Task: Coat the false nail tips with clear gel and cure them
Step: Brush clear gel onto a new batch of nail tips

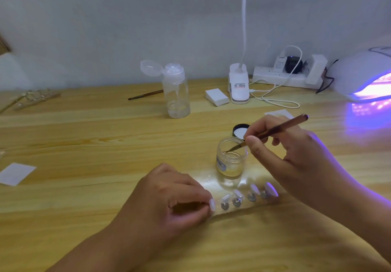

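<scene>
— Head view: what does the right grip [296, 157] hold?
— Its fingers pinch a brush [277, 128], bristles inside the jar [231, 161].
— And the left grip [169, 195]?
— It pinches the leftmost tip [212, 205]. The other tips [254, 189] stand in a row on the bench [84, 136], just before the jar.

L hand [169, 193], R hand [296, 157]: bare, forearms bare, nails short.
</scene>
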